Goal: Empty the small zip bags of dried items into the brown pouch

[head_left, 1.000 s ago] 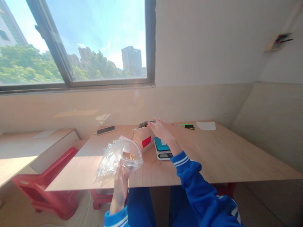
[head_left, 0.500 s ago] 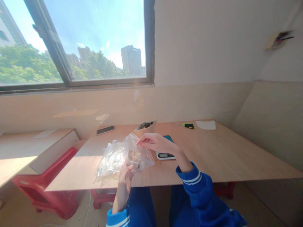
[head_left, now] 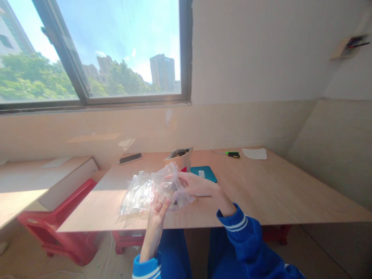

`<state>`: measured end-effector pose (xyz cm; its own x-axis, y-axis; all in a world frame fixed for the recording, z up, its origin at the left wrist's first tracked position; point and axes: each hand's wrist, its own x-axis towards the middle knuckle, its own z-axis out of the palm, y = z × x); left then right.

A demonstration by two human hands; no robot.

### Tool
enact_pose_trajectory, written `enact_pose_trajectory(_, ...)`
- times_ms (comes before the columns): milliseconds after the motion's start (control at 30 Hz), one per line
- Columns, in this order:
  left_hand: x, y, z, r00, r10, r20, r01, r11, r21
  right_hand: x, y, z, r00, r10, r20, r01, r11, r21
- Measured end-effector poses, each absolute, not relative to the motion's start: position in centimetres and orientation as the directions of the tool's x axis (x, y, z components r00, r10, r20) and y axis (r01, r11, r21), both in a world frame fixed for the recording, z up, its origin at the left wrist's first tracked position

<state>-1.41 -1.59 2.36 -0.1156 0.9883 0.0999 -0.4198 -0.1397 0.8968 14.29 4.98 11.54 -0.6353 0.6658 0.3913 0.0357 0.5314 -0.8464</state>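
Both my hands hold a small clear zip bag [head_left: 170, 185] above the near edge of the wooden table [head_left: 261, 193]. My left hand [head_left: 158, 209] supports the bag from below with its fingers against the plastic. My right hand [head_left: 197, 184] pinches the bag's right side near the top. Something small and brown shows inside the bag. More clear plastic bags [head_left: 136, 195] lie on the table just left of it. Behind my hands stands an open brown paper pouch [head_left: 178, 157] with a red label. A teal-topped kitchen scale [head_left: 205, 173] sits beside the pouch.
A phone [head_left: 130, 158] lies at the table's far left. A green-handled screwdriver [head_left: 231, 154] and a white sheet of paper [head_left: 255, 154] lie at the far edge. A red plastic stool [head_left: 58, 240] stands under a lower desk on the left. A window fills the wall above.
My right hand left the paper pouch and came back to the zip bag, then gripped its side. My left hand shifted up under the bag, which rose slightly.
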Motion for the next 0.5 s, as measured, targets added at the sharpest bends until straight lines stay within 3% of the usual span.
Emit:
enact_pose_trajectory(100, -1.5, -1.8, 2.5, -0.112, 0.987, 0.112, -0.402, -0.148, 0.904, 14.5, 5.1, 11.5, -0.793, 0.545, 0.274, 0.058, 0.514, -0.856)
enact_pose_trajectory(200, -1.6, -2.0, 2.4, -0.129, 0.987, 0.094, -0.406, -0.139, 0.903, 14.9, 5.2, 11.5, -0.78, 0.563, 0.275, 0.07, 0.514, -0.855)
enact_pose_trajectory(367, -2.1, -2.2, 2.8, -0.178, 0.981, 0.079, -0.447, -0.152, 0.882, 16.4, 6.4, 12.2, -0.653, 0.652, 0.384, 0.065, 0.553, -0.83)
enact_pose_trajectory(500, -2.8, -2.4, 3.3, -0.251, 0.964, 0.085, -0.441, -0.192, 0.877, 17.2, 8.7, 13.7, -0.437, 0.746, 0.503, 0.007, 0.562, -0.827)
